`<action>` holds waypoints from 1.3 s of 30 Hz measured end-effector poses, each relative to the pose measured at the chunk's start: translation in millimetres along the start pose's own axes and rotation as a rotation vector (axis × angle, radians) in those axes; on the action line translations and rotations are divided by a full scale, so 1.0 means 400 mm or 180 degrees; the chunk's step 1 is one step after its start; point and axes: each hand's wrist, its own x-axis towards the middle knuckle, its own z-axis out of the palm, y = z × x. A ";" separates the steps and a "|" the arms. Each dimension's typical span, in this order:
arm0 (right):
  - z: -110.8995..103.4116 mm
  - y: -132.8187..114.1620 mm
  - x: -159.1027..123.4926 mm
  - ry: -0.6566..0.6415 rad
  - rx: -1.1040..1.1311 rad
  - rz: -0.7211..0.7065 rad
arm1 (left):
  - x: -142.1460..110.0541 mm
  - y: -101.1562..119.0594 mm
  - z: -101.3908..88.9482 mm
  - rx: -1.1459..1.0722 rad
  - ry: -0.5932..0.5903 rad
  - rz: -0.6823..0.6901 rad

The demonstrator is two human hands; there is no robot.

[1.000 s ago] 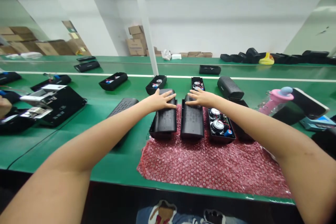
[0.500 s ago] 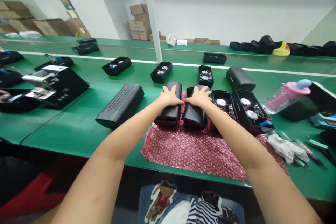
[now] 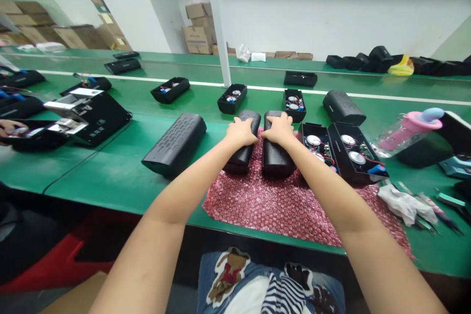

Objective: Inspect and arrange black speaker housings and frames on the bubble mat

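Two black speaker shells lie side by side on a sheet of red bubble wrap (image 3: 283, 206) at the near edge of the green table. My left hand (image 3: 241, 132) is curled over the left shell (image 3: 245, 153), gripping its top. Wrapped the same way, my right hand (image 3: 280, 129) holds the right shell (image 3: 276, 159). To their right stand two open speaker halves (image 3: 344, 149) showing round drivers and red wires. A closed black speaker (image 3: 176, 143) lies on the table to the left.
More open and closed speaker housings sit along the green conveyor (image 3: 257, 98) behind. A pink-capped bottle (image 3: 406, 130) and a dark box are at the right, with a white cloth (image 3: 403, 206) and tools. Another person's hand (image 3: 9, 127) works at far left. Cardboard boxes (image 3: 198, 34) stand behind.
My hands went from lying flat and spread on the two shells to curling round them. The view has shifted down and back, and the shells sit a little closer together.
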 end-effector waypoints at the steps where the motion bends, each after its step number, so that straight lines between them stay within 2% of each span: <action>1: 0.005 -0.001 0.002 -0.0026 0.0010 -0.0001 | -0.003 0.003 0.001 0.0007 0.0012 -0.0004; 6: 0.019 -0.004 0.007 -0.0074 0.0028 0.0043 | -0.011 -0.002 0.008 -0.0006 0.0048 -0.0032; 19: 0.011 -0.011 -0.004 0.0039 -0.0015 0.0046 | -0.007 -0.021 0.019 -0.0105 0.0215 -0.0101; 39: 0.007 -0.010 0.015 0.0073 0.0030 0.0051 | -0.002 -0.028 0.023 -0.0107 0.0157 -0.0160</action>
